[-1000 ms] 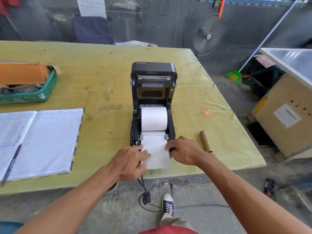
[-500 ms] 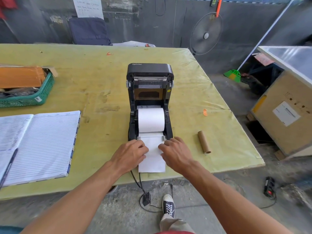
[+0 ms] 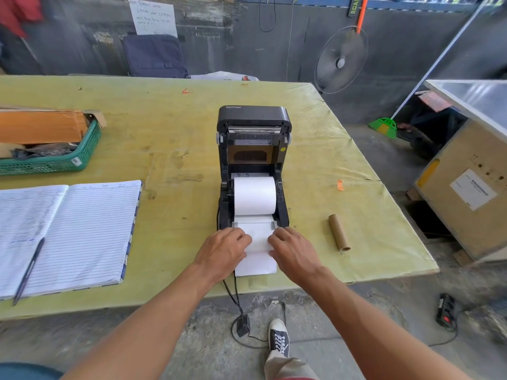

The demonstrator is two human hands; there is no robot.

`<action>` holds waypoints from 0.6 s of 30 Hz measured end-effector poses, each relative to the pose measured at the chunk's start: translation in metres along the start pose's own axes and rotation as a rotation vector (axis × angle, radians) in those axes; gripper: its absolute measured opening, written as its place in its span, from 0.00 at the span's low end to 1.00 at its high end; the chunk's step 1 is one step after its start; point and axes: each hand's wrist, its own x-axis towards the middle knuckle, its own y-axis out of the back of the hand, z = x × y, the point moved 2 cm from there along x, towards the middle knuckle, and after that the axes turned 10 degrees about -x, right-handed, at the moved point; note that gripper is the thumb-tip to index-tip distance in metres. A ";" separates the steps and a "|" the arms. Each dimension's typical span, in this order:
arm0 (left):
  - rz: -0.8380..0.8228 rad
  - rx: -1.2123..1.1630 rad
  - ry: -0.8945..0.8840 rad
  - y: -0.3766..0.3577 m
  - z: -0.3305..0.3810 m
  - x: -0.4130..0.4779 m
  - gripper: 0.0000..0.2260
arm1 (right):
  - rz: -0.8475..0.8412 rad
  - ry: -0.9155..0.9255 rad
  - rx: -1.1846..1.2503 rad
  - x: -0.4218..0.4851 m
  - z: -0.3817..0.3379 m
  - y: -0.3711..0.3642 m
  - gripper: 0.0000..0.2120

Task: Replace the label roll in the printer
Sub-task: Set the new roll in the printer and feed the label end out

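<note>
A black label printer (image 3: 253,122) stands on the yellow-green table (image 3: 175,138) with its lid raised. A white label roll (image 3: 254,195) lies in its bay. The paper strip (image 3: 256,266) runs out through the two grey guides and over the front. My left hand (image 3: 223,252) rests on the strip's left edge, fingers curled down on the paper. On the right edge my right hand (image 3: 293,252) presses the same way. An empty brown cardboard core (image 3: 339,232) lies on the table right of the printer.
An open lined notebook (image 3: 79,237) with a pen (image 3: 28,270) lies at the left. A green basket (image 3: 63,157) with a cardboard box sits behind it. Printer cables (image 3: 233,297) hang off the front table edge. My shoe (image 3: 278,338) stands below. A wooden crate (image 3: 466,193) stands at the right.
Both hands slid a little toward the printer front and closer together on the paper strip. The strip lies flatter over the table edge.
</note>
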 end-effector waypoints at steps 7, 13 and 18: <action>0.153 -0.165 -0.004 0.014 -0.004 0.005 0.09 | -0.059 -0.128 0.235 0.008 0.007 0.015 0.17; 0.309 -0.322 0.151 0.049 -0.019 0.034 0.09 | 0.054 -0.276 0.323 0.025 0.025 0.036 0.17; 0.513 -0.387 0.325 0.099 -0.033 0.073 0.10 | 0.211 -0.429 0.371 0.062 0.052 0.071 0.16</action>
